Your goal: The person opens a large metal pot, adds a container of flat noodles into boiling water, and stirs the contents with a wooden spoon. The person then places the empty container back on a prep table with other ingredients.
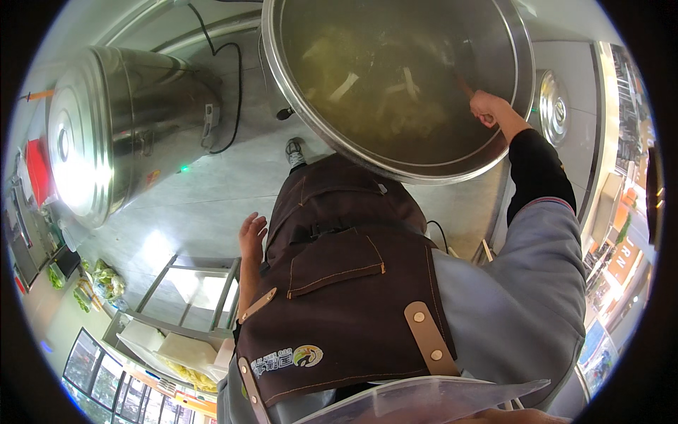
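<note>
My right hand (488, 108) is closed on a wooden handle (465, 86) over the right side of a large steel stockpot (328, 135). The handle runs down towards cloudy, yellowish broth (371, 63), where its lower end cannot be made out. Pale pieces (344, 87) lie in the broth, some long and bone-like. Away from the pot, my left hand (253, 233) hangs beside my brown apron (339, 265), its fingers apart and nothing in them.
To the left stands a lidded steel barrel (153, 106) with a black cable (240, 100). A metal rack (185, 265) and bagged greens (108, 281) are at lower left. Another round steel lid (553, 108) shows beyond the pot at right.
</note>
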Available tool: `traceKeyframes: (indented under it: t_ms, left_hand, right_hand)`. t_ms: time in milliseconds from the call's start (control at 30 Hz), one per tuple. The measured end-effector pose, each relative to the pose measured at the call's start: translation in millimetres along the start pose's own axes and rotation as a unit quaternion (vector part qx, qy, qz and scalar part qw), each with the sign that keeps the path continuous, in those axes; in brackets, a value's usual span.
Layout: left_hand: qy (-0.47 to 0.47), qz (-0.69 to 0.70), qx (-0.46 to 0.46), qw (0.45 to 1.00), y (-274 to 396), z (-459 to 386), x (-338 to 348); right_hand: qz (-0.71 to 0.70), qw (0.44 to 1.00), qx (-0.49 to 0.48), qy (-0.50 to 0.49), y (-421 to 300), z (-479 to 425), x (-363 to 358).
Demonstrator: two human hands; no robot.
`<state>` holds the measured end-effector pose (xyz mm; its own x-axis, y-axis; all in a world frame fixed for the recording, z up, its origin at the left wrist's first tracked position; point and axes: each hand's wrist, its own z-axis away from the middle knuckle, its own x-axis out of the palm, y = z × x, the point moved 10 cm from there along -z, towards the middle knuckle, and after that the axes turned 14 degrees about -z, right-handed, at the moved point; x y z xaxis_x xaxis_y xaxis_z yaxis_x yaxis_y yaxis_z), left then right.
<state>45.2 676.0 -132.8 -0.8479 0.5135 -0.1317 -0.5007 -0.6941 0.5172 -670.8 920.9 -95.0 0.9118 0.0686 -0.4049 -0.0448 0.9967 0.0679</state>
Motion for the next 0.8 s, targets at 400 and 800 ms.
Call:
traceKeyframes:
  t_ms: [400,800]
  left_hand:
    - [-0.003,-0.009,-0.024,1.0,-29,-6,-12]
    - [0.022,0.025,-0.015,0.999,-23,6,-11]
  right_hand:
    - [-0.206,0.959,0.056,-0.189,-4,76,88]
    - [-0.378,0.866,0.099,-0.312,-44,99,151]
